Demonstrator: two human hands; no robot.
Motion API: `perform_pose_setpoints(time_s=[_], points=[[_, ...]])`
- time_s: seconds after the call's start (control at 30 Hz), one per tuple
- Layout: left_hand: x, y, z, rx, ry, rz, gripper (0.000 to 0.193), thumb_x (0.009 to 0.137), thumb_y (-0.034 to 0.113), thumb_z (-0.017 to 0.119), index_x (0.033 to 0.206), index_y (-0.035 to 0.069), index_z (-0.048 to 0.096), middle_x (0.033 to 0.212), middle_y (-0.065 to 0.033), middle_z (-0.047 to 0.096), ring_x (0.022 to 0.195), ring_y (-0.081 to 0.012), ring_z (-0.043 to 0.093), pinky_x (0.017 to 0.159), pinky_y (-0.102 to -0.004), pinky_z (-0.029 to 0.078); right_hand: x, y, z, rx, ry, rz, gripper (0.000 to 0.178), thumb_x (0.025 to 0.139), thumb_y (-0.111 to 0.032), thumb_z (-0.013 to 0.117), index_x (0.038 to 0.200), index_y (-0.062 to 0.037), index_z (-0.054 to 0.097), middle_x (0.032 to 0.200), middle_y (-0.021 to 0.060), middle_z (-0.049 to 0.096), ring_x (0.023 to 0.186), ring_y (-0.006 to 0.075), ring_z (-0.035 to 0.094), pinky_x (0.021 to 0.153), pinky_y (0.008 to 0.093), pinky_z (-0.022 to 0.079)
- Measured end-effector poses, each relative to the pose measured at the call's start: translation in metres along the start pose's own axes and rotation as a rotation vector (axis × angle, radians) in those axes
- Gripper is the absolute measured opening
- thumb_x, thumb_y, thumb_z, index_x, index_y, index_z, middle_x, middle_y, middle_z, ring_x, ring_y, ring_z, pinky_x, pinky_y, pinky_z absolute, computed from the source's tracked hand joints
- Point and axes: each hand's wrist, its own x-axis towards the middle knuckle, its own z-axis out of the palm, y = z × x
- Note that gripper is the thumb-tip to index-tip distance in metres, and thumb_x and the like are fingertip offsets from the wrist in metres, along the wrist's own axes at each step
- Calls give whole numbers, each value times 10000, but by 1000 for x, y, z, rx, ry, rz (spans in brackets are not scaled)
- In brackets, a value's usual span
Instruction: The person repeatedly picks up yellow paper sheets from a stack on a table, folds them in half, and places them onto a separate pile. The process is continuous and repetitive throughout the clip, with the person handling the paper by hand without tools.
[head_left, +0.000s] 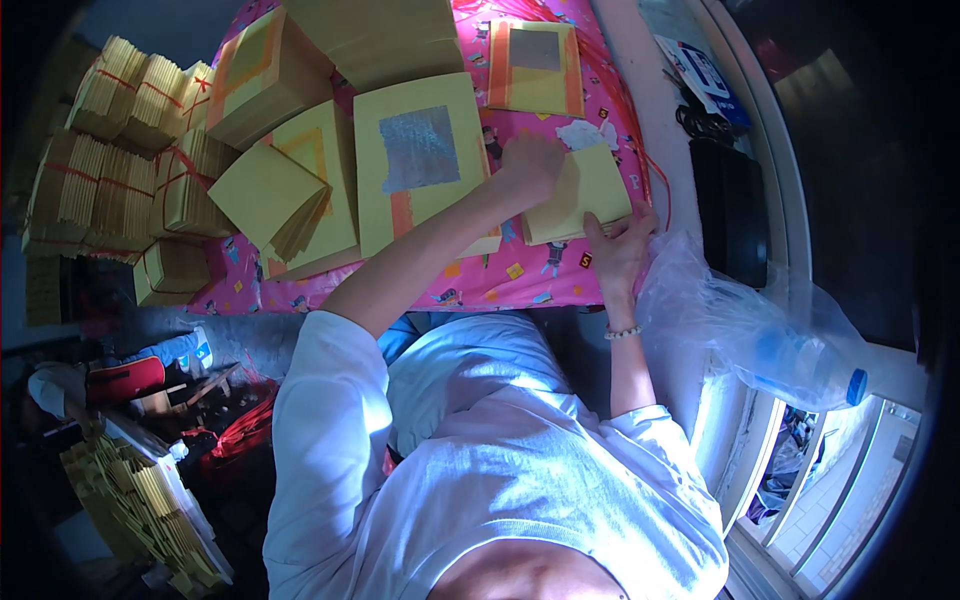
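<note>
A small stack of yellow paper sheets (580,200) lies on the pink patterned table cover (590,290) in front of me. My left hand (533,168) is curled at the stack's upper left edge, its fingertips hidden. At the stack's lower right corner, my right hand (622,250), with a beaded bracelet at its wrist, has the thumb on top and the other fingers along the edge. Left of the stack, under my left forearm, is a taller pile of yellow paper (480,110) with a silver square and an orange stripe.
Another yellow pile with a silver square (535,50) lies at the back. Folded sheets (265,190) rest on a pile to the left. Tied yellow bundles (110,190) are stacked far left. A clear plastic bag (710,300) and a bottle (815,370) are at the right.
</note>
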Motion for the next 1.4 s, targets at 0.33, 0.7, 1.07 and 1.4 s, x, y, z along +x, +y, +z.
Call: perform_pose_setpoints(time_s=[0.33, 0.7, 1.07, 1.4], points=[[-100, -53, -72, -509, 204, 142, 414, 801, 243, 693, 1144, 55, 558, 1028, -141, 617, 957, -296, 606, 835, -411, 484, -5, -47, -13, 300, -169, -305, 168, 764, -60, 730, 894, -63, 624, 732, 41, 513, 597, 120, 520, 519, 273, 435], [-213, -95, -73, -460, 202, -84, 505, 659, 97, 766, 1122, 99, 564, 1028, -108, 533, 1026, -302, 513, 880, -383, 426, -1, -112, 13, 154, -540, -968, 263, 696, -176, 770, 918, -62, 688, 935, 67, 620, 881, 251, 576, 755, 356, 484], [-220, -111, -54, -612, 283, -24, 449, 671, 55, 746, 1098, 100, 614, 1010, -57, 521, 911, -208, 513, 776, -308, 435, -1, -112, 24, 350, -635, -703, 107, 731, -126, 755, 797, -51, 716, 840, 55, 642, 794, 213, 573, 689, 327, 470], [-219, -114, -58, -685, 245, -32, 407, 686, 107, 766, 1065, 101, 617, 985, -53, 510, 896, -207, 509, 753, -320, 470, -2, -111, 31, 421, -668, -545, 64, 739, -90, 743, 751, -43, 702, 751, 42, 642, 731, 169, 560, 650, 293, 450]])
